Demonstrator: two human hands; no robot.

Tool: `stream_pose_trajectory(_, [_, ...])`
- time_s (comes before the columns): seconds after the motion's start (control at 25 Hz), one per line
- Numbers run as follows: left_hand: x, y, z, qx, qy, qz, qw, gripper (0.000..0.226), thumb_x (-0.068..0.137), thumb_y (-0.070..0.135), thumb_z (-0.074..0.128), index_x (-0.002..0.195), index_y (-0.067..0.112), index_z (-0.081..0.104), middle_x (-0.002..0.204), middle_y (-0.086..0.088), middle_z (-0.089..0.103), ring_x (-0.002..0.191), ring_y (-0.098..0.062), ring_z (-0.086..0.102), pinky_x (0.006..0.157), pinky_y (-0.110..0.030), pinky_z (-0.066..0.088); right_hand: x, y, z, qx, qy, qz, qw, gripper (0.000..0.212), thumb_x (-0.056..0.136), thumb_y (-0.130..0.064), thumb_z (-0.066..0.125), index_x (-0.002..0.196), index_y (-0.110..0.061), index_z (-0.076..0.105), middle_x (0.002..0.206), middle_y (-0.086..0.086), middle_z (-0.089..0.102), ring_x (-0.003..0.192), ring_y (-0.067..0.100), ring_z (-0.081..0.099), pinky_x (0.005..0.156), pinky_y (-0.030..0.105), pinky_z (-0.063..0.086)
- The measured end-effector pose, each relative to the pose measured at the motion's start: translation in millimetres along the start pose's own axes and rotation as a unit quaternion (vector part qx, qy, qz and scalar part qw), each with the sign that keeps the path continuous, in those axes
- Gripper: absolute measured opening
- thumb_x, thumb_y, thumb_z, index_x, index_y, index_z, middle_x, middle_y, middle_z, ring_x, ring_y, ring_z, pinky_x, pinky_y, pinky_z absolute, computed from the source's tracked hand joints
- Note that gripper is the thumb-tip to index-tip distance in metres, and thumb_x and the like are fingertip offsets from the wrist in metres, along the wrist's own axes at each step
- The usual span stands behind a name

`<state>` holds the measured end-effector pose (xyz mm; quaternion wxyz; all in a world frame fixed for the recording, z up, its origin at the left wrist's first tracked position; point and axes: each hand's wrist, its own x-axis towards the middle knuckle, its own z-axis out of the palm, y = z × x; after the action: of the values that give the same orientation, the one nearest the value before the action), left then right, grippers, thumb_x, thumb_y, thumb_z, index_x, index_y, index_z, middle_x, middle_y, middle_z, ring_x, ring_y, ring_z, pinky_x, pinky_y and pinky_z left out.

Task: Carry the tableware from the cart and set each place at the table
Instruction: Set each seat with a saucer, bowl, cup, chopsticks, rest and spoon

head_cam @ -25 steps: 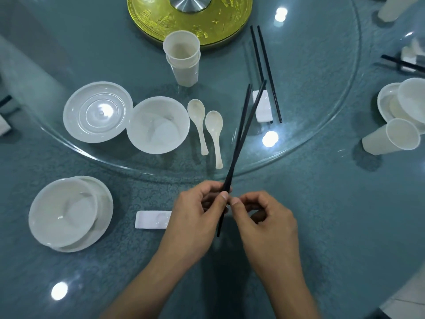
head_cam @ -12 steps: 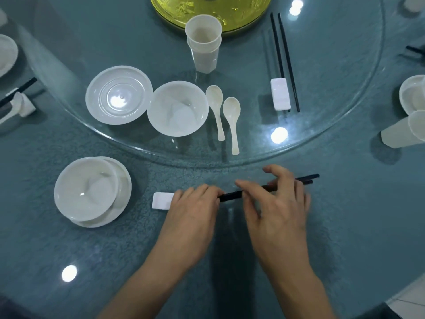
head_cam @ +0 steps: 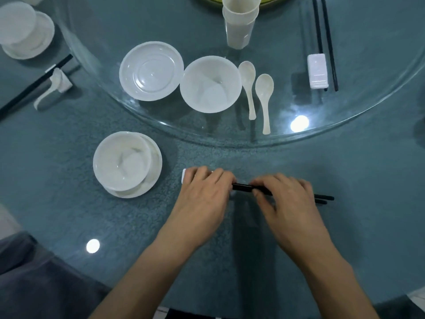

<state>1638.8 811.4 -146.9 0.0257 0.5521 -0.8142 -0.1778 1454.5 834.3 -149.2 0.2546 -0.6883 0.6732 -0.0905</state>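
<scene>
While hands (head_cam: 287, 199) grip chopsticks (head_cam: 243, 187), a bowl (head_cam: 122, 161) nests in its saucer (head_cam: 156, 168).

Wide bare desk (head_cam: 379, 226) right of the right hand (head_cam: 287, 199) and toward the near edge: room to pass. Left of the left hand (head_cam: 204, 194), a bowl on its saucer (head_cam: 124, 162), near but apart. Gap between the hands barred by the black chopsticks (head_cam: 243, 187) held in both. Ahead, a narrow strip of bare cloth, then the glass turntable (head_cam: 230, 142) rim, crowded beyond with a second bowl (head_cam: 210, 84), a plate (head_cam: 150, 71) and two spoons (head_cam: 264, 97).
</scene>
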Motion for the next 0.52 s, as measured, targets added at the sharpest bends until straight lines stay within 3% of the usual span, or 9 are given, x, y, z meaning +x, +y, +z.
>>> stream_pose_trajectory(0.12, [-3, -5, -4, -0.004, -0.006, -0.006, 1.000, 0.014, 0.103, 0.024, 0.047, 0.109, 0.030, 0.058, 0.097, 0.013, 0.059, 0.093, -0.020, 0.049, 0.097, -0.035, 0.029, 0, -7, 4, 0.046, -0.044, 0.012, 0.998, 0.013, 0.099, -0.026, 0.059, 0.109, -0.029, 0.067, 0.098, -0.013, 0.062, 0.092, 0.016, 0.060, 0.087, 0.034, 0.037])
stream_pose_trajectory(0.28, [-7, -10, -10, -0.019, 0.049, -0.050, 0.997, 0.015, 0.099, 0.026, 0.058, 0.113, 0.028, 0.064, 0.107, 0.013, 0.065, 0.108, -0.019, 0.053, 0.104, -0.035, 0.030, -4, -15, 11, 0.133, -0.043, 0.059, 0.988, 0.014, 0.100, -0.026, 0.057, 0.110, -0.026, 0.066, 0.098, -0.015, 0.058, 0.090, 0.011, 0.058, 0.083, 0.038, 0.049])
stream_pose_trajectory(0.4, [-14, -9, -15, -0.058, 0.097, -0.087, 0.990, 0.022, 0.098, 0.020, 0.059, 0.119, 0.025, 0.063, 0.114, 0.010, 0.063, 0.113, -0.018, 0.051, 0.101, -0.033, 0.034, -6, -19, 18, 0.165, -0.039, 0.094, 0.981, 0.010, 0.100, -0.028, 0.057, 0.106, -0.029, 0.065, 0.095, -0.016, 0.058, 0.088, 0.003, 0.056, 0.076, 0.029, 0.046])
stream_pose_trajectory(0.52, [-27, -5, -17, -0.123, 0.128, -0.138, 0.974, 0.019, 0.098, 0.017, 0.059, 0.115, 0.025, 0.063, 0.110, 0.010, 0.059, 0.103, -0.017, 0.050, 0.092, -0.030, 0.041, -6, -24, 26, 0.195, -0.031, 0.125, 0.972, 0.008, 0.099, -0.027, 0.059, 0.102, -0.032, 0.066, 0.094, -0.017, 0.062, 0.087, 0.000, 0.059, 0.076, 0.027, 0.047])
